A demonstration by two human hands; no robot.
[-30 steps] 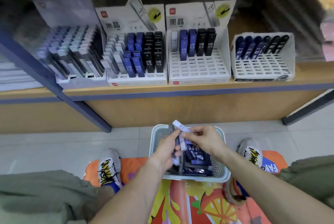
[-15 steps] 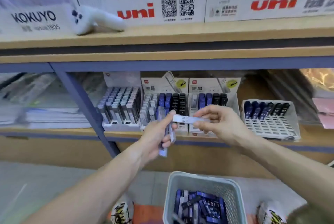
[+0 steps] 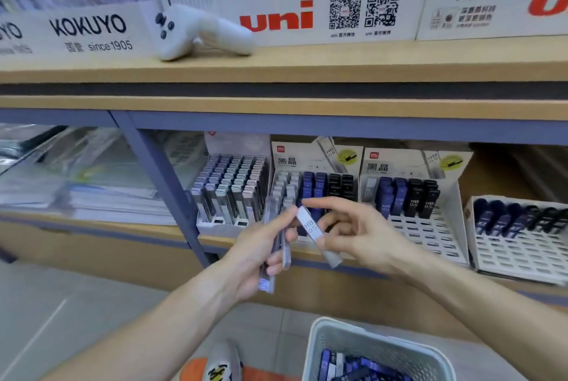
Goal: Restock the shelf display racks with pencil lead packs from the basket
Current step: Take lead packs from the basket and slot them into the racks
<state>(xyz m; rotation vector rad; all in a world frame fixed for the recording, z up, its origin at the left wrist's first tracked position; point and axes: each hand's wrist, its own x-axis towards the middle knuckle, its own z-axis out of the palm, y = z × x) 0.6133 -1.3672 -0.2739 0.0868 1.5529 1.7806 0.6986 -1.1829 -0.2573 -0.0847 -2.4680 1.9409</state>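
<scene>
Lead packs (image 3: 313, 234) before wooden shelf (image 3: 276, 70)

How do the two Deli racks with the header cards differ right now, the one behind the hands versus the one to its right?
The left rack looks filled across several rows, with clear, blue and black packs; the right rack holds only one back row. The right rack's front slots are bare white grid, while the left rack's front is hidden behind the hands. Both carry the same printed header card.

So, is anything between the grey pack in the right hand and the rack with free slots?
Nothing visible. The right hand pinches the grey pack in front of the racks; the third rack has open slots just behind, unblocked.
</scene>
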